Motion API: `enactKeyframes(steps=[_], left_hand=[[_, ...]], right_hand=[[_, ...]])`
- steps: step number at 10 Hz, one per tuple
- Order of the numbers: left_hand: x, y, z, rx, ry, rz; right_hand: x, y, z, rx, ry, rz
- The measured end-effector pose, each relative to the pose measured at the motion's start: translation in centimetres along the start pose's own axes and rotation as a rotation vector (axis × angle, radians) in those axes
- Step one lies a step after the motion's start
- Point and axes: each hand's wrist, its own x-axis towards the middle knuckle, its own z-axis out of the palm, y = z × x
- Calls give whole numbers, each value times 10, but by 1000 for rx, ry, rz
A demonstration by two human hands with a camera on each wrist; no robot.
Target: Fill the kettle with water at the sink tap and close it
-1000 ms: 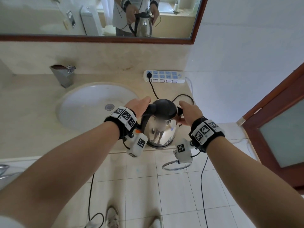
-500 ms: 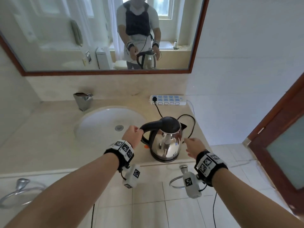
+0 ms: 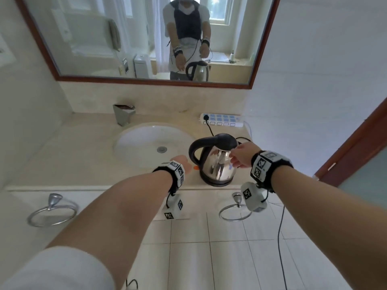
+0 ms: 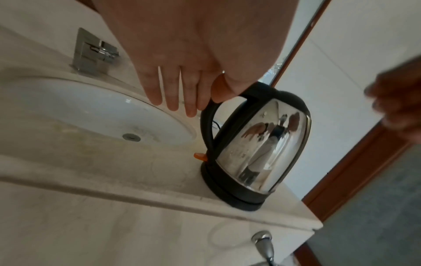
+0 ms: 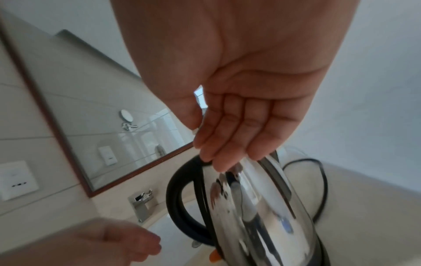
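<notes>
Left hand (image 3: 181, 164) hung loose beside kettle (image 3: 217, 162), fingers straight, gripped nothing; touching handle or not, couldn't tell. Right hand (image 3: 240, 155) relaxed, fingers extended near kettle's upper side, clamped on nothing. Kettle stood upright on its base on counter (image 3: 83, 160), right of sink (image 3: 146, 141), lid shut. Tap (image 3: 123, 114) behind sink. Power strip (image 3: 222, 120) against wall beyond kettle.

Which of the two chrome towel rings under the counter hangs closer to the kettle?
The right-hand chrome towel ring, hanging almost directly below the shiny steel kettle with the black handle. The other chrome ring hangs far left, below the counter's left end.
</notes>
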Motion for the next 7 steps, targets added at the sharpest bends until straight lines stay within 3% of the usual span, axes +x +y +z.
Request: enactKeyframes(steps=[2, 4, 6, 7], left_hand=[[28, 1, 56, 296, -141, 18], [75, 13, 96, 303, -105, 85], [64, 8, 80, 224, -180, 74], [55, 2, 66, 207, -115, 13]], right_hand=[[-13, -11, -27, -140, -60, -141], [-14, 27, -22, -228, -143, -239], [-23, 52, -14, -377, -179, -236], [-24, 40, -20, -437, -109, -294]])
